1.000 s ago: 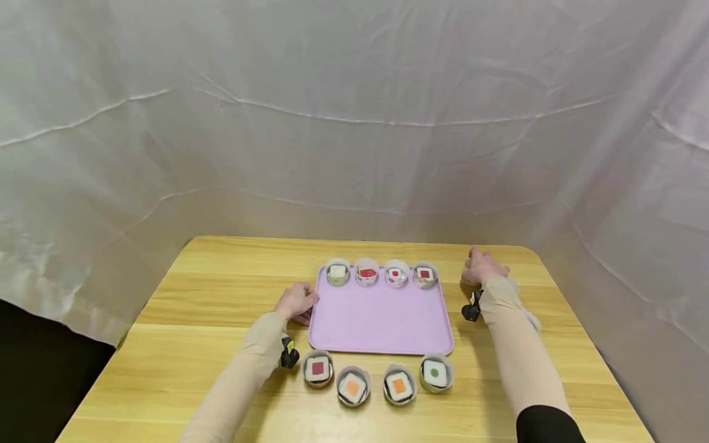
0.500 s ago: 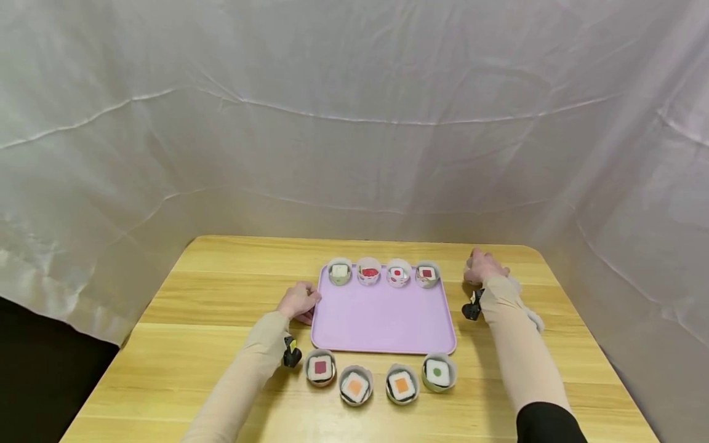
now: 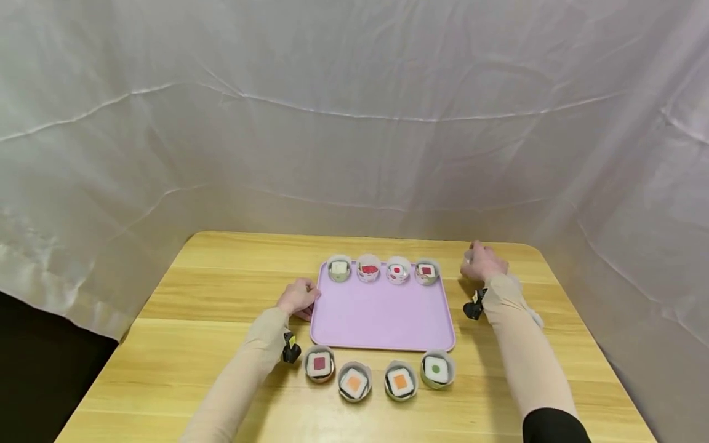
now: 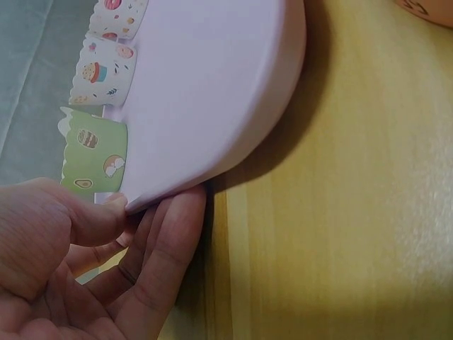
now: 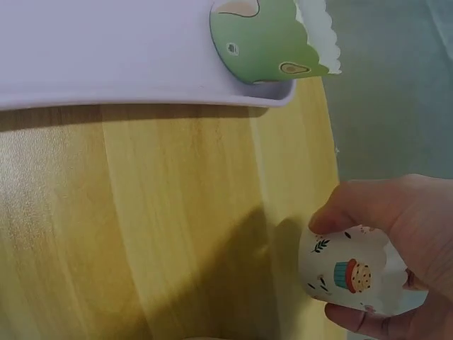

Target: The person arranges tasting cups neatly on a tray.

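In the head view a lilac tray (image 3: 382, 314) lies on the wooden table. My left hand (image 3: 298, 296) pinches its left edge, thumb (image 4: 102, 223) on top and fingers (image 4: 173, 230) beneath in the left wrist view. To the right of the tray, my right hand (image 3: 483, 263) grips a white paper baking cup (image 5: 340, 273) printed with a cupcake, seen best in the right wrist view. What is inside that cup is hidden. Several paper cups, among them a green one (image 4: 92, 152), stand along the tray's far edge, each with a sushi-like piece in it.
On the table in front of the tray stand several more cups, among them one with a green-dotted piece (image 3: 436, 369) and one with an orange-centred piece (image 3: 353, 383). Something pale (image 3: 535, 317) lies partly behind my right forearm. A grey-white curtain (image 3: 354, 147) hangs round the table.
The right hand has shifted very slightly, and a bit of the white baking cup shows at its fingers. The left hand stays at the tray edge, and the cups keep their places.
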`<state>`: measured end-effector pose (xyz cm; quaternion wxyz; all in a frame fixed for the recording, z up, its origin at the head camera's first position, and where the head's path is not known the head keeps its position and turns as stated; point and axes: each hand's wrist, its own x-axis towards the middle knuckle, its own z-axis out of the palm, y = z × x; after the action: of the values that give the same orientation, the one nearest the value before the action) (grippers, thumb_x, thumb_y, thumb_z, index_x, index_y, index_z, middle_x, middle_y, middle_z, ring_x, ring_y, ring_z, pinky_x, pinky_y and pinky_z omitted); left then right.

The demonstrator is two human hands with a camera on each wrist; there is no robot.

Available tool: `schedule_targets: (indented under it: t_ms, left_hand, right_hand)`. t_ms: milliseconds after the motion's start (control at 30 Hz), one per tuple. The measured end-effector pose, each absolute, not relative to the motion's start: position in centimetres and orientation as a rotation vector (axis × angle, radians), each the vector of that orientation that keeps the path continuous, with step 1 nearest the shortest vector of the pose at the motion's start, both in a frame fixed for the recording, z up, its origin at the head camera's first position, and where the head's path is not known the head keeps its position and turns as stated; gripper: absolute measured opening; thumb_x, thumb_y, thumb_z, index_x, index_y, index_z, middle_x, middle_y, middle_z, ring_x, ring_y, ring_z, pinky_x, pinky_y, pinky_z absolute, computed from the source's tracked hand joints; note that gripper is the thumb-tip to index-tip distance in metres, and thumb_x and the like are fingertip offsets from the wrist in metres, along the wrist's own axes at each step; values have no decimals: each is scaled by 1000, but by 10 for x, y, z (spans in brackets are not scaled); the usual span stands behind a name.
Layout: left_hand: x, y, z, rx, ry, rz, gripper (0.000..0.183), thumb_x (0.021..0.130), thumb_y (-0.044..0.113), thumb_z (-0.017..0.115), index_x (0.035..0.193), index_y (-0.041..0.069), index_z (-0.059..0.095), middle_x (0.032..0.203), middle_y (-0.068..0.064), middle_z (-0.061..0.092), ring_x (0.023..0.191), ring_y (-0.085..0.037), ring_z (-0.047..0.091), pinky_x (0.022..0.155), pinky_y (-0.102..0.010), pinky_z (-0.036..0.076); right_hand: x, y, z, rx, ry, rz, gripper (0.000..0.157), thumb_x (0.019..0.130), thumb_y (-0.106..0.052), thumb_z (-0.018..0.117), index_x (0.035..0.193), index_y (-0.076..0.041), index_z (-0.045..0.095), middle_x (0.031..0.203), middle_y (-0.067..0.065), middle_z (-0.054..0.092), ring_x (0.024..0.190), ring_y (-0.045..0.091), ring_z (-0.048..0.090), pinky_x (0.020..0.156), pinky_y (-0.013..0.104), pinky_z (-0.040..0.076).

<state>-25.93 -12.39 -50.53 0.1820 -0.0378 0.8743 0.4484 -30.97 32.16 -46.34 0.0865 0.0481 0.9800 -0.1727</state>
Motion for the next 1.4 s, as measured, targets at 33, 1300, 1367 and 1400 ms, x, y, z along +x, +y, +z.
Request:
schedule_targets:
  t_ms: [33,1300,1367,1400]
  left_hand:
    - [-260,-124,-505,-107,2466,1266,16,102,14,52,103,0,59,68,-9,59,52,-16,59,49,-30,59]
    - [-261,-126,-506,-99,2451,1278,17,102,13,53,106,-2,60,68,-10,60,51,-16,60,50,-31,60]
    - [-261,-126,-506,-99,2456,1277,17,102,13,53,105,-2,59,68,-10,60,50,-16,60,50,-31,60]
    - [-260,-126,-506,-97,2458,1277,17,102,13,52,105,-2,59,67,-10,60,50,-16,60,50,-31,60]
  right_hand:
    - [-309,321,-462,135,2937,-524,65,83,-22,56,140,1,35,135,37,44,118,55,51,97,71,41]
    - [-311,252,-427,-176,3048,-889,88,78,-15,76,152,-2,31,143,28,45,125,45,50,106,61,45]
    - [-311,248,-426,-193,3053,-903,86,79,-16,76,152,-2,31,143,28,45,125,45,50,106,61,45]
    - [-311,246,-426,-202,3057,-907,85,79,-16,75,151,-2,31,143,28,46,125,45,50,106,61,45]
